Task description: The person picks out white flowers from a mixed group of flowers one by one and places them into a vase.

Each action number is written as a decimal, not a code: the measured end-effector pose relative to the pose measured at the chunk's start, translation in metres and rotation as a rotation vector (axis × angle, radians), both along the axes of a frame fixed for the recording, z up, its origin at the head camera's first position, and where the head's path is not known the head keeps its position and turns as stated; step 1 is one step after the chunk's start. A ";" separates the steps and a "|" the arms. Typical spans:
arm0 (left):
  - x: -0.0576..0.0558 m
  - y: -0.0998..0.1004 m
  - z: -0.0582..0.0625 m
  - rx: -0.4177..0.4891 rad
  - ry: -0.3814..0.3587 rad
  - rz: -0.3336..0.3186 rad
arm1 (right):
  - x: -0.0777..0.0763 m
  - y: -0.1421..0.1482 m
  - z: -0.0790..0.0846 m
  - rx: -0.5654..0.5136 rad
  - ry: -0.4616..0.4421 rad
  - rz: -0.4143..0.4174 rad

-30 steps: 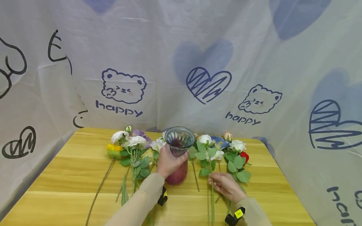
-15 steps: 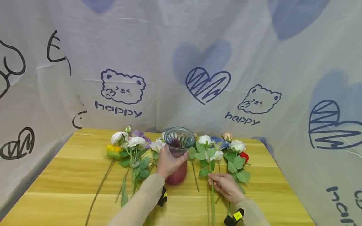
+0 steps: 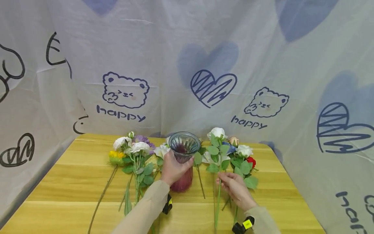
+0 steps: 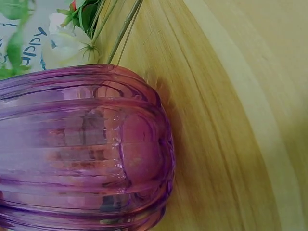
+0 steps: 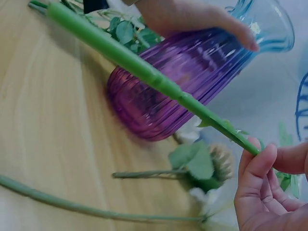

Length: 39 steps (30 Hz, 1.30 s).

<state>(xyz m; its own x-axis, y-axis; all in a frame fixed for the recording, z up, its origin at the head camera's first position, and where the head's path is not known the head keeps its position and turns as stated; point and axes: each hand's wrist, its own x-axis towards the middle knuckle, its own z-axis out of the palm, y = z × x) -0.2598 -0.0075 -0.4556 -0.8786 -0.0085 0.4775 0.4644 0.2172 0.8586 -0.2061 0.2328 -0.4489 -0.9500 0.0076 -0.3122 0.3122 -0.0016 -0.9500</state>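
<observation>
A ribbed glass vase, blue at the rim and purple-red below (image 3: 183, 180), stands upright at the middle of the table. My left hand (image 3: 174, 168) grips it around the neck, thumb across the near side. The lower body of the vase (image 4: 82, 159) fills much of the left wrist view. To the right, my right hand (image 3: 236, 189) pinches the green stem (image 5: 159, 82) of a white rose (image 3: 217, 132) between thumb and fingers. The bloom points away from me, above the other flowers. In the right wrist view the stem crosses in front of the vase; its bloom is out of frame.
Left of the vase lie a yellow flower (image 3: 116, 157), white blooms (image 3: 140, 147) and a purple flower (image 3: 142, 139). On the right are another white bloom (image 3: 244, 150), a red rose (image 3: 251, 162) and a peach rose (image 3: 233, 140). A printed cloth (image 3: 175, 58) hangs behind the wooden table (image 3: 58, 188).
My right hand has raised the white rose off the other flowers, its bloom moving up and slightly right. The left hand and the vase have stayed in place.
</observation>
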 end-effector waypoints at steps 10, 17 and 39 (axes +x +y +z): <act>-0.001 -0.003 0.000 0.027 -0.014 0.006 | -0.009 -0.018 0.044 0.089 0.183 -0.043; -0.001 -0.004 0.001 -0.004 -0.009 0.001 | -0.018 -0.031 0.085 0.086 0.350 -0.085; -0.002 0.001 -0.002 -0.002 0.006 0.023 | -0.047 -0.079 0.184 -0.054 0.999 -0.215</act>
